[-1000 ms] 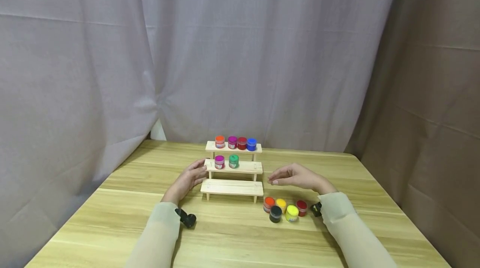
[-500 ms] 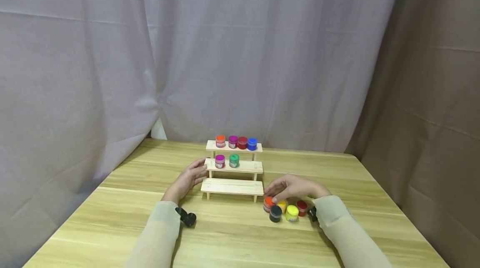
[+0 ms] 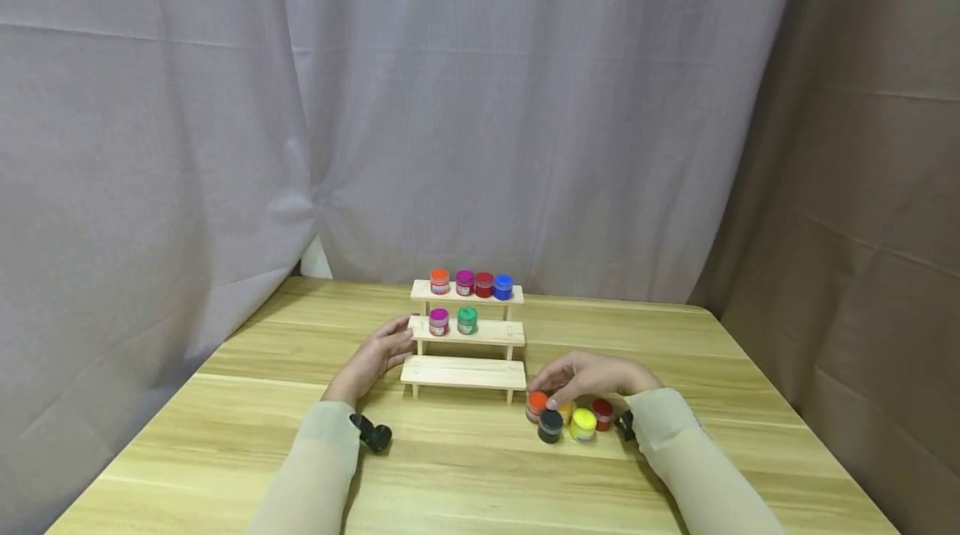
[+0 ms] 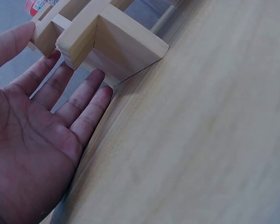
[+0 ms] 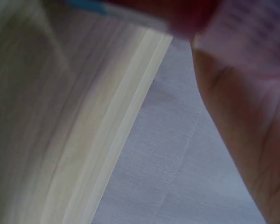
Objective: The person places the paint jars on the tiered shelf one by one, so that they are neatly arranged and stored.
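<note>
In the head view a three-step wooden shelf stands mid-table. My left hand is at its left end, fingers stretched out; in the left wrist view the thumb and fingertips touch or nearly touch the wood. My right hand reaches down over a group of small paint jars, thumb and fingers round an orange paint jar on the table. Close about it are a black jar, a bright yellow jar, a dark red jar and a deeper yellow jar, partly hidden by the hand.
On the top step sit orange, purple, red and blue jars. The middle step bears a magenta jar and a green jar. Grey curtains hang behind the table.
My right hand has come down and toward me from above the table beside the shelf, and its fingers are now at the orange paint jar. The left hand stays in place.
</note>
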